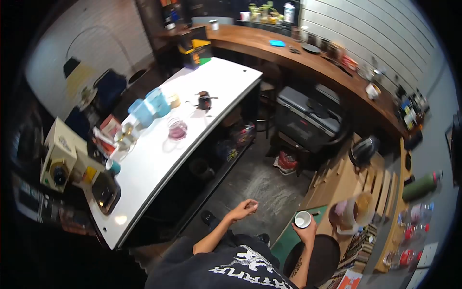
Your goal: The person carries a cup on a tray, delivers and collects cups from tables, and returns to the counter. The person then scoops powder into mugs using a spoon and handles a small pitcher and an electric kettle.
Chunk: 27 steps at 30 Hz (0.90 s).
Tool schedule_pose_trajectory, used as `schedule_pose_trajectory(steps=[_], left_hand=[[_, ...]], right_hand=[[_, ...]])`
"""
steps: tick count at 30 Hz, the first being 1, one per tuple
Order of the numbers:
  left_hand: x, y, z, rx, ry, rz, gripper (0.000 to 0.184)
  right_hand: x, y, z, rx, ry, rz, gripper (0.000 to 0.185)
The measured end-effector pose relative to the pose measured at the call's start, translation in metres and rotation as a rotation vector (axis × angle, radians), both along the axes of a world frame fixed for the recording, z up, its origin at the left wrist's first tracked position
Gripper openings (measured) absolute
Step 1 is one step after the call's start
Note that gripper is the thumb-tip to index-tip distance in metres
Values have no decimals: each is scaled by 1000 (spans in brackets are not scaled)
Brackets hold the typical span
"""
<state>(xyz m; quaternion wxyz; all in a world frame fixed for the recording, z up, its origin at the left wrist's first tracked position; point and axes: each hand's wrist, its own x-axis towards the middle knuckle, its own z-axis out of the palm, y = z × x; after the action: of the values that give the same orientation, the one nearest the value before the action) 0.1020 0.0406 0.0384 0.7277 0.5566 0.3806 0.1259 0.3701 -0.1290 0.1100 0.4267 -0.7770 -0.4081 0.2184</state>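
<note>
My right hand (306, 231) is wrapped round a cup (302, 219) with a white inside, held upright above the green surface (284, 243) at the lower right. Out in front of my body, over the grey floor, is my left hand (244, 210). Its fingers are loosely curled; whether anything small is between them cannot be made out. A dark round tray (325, 262) lies below my right forearm. Just right of the cup stands a clear container (342, 214) with something pinkish in it.
A white table (159, 164) on the left carries blue containers (142, 113), a glass vessel (177, 129) and a dark tray (106, 191). Bottles (414, 233) stand at the right wall. Across the back runs a wooden counter (260, 39). A grey case (308, 113) sits below it.
</note>
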Motion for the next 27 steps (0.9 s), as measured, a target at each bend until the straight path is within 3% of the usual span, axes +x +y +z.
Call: schedule_pose_trajectory(steps=[4, 6, 11, 17, 22, 27], left_hand=[[-67, 35, 32, -127, -86, 189, 46], [-103, 54, 44, 17, -207, 116, 45], [-189, 94, 94, 137, -101, 122, 48], [-285, 108, 118, 145, -296, 284, 68], [-338, 105, 126, 261, -168, 656, 74], [-355, 111, 111, 478, -18, 1008, 78]], right_hand=[[-68, 81, 20, -1, 11, 241, 48], [-104, 119, 13, 18, 123, 352, 45], [-222, 206, 30, -36, 329, 655, 50], [-343, 298, 40, -5, 287, 989, 53], [-422, 356, 43, 16, 219, 1241, 57], [-487, 397, 4, 53, 259, 1471, 66]])
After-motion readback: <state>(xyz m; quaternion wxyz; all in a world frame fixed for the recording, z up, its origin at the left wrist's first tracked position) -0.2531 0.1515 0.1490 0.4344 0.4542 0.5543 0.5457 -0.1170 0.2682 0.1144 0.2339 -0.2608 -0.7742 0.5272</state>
